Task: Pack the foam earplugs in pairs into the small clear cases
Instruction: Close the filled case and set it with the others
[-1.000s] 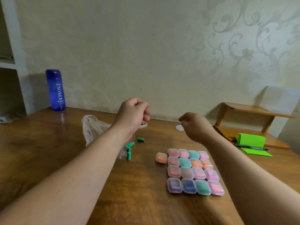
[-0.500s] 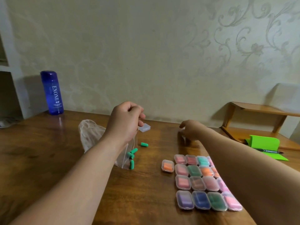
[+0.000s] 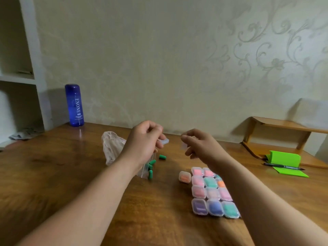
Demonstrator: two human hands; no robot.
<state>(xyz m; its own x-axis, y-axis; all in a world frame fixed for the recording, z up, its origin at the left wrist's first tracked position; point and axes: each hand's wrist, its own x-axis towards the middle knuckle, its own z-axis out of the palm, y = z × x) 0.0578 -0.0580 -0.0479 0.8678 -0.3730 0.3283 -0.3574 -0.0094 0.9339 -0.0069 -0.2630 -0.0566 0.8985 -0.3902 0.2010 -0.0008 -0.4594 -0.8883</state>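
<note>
Now the right hand (image 3: 200,146), back from its 12 o'clock reach, pinches a blurred pale piece (image 3: 183,146), perhaps another case, beside the clear case (image 3: 164,141) pinched by the left hand (image 3: 143,141), so the green earplugs (image 3: 152,166) at 6 o'clock on the desk (image 3: 71,174) look next.

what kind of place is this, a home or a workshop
Probably a room in a home, not a workshop: patterned wallpaper, a wooden table with a blue bottle on it, and white built-in shelves at the left.
</note>
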